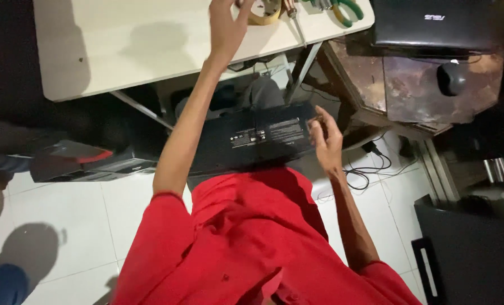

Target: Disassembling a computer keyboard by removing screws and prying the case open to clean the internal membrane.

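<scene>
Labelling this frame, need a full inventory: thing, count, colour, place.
table: 1, cream, top left
tape roll: 1, tan, table's far edge, by left hand
pliers: 1, green handles, table top right
laptop: 1, black, shut, brown desk top right
mouse: 1, black, brown desk
black device: 1, label side up, on lap
cables: several, black, floor right
floor: white tiles
shirt: 1, red, bottom centre
left hand: raised over table, fingers spread, holds nothing
right hand: at device's right end, pinching something small, cannot tell what
</scene>
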